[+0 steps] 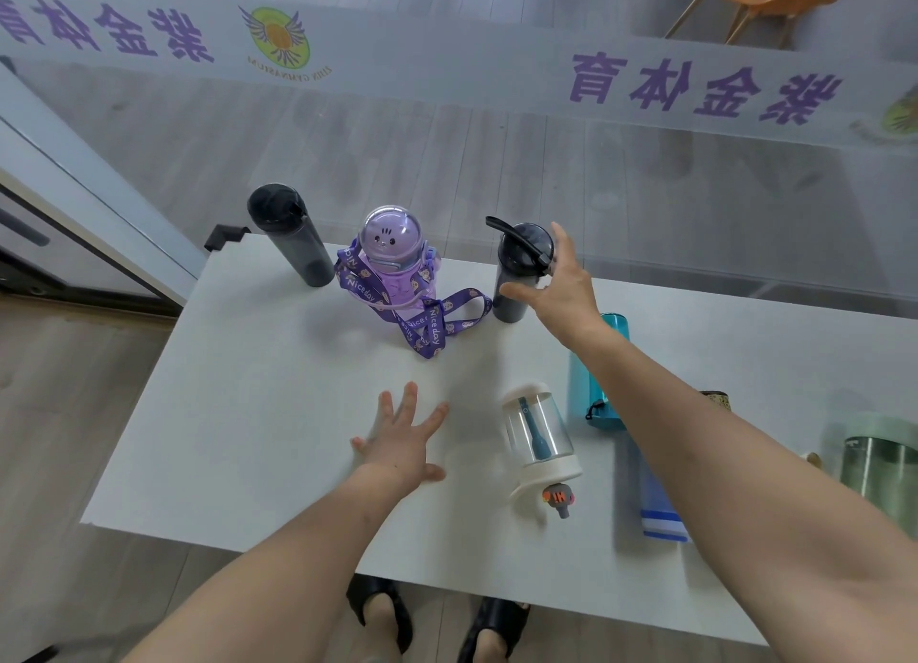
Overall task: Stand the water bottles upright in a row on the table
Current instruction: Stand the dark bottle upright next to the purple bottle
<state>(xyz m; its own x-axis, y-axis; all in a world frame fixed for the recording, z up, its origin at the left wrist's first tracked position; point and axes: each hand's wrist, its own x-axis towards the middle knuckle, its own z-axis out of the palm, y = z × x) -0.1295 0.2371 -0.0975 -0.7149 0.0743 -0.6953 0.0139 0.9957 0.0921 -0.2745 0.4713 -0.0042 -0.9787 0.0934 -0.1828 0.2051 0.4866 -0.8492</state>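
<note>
Three bottles stand upright along the far edge of the white table (258, 414): a dark grey bottle (293, 237) at the left, a purple dome-lidded bottle (395, 260) with a printed strap in the middle, and a dark bottle with a flip handle (521, 270) at the right. My right hand (559, 284) is spread just beside that third bottle, fingers apart, not clearly gripping it. My left hand (402, 439) hovers flat and open over the table's middle. A clear white-capped bottle (539, 439) lies on its side, and a teal bottle (593, 379) lies partly hidden under my right forearm.
A blue-striped bottle (663, 513) lies near the front edge under my right arm. A pale green container (879, 468) sits at the right edge. A glass wall with purple lettering runs behind the table. My sandalled feet (437, 618) show below the front edge.
</note>
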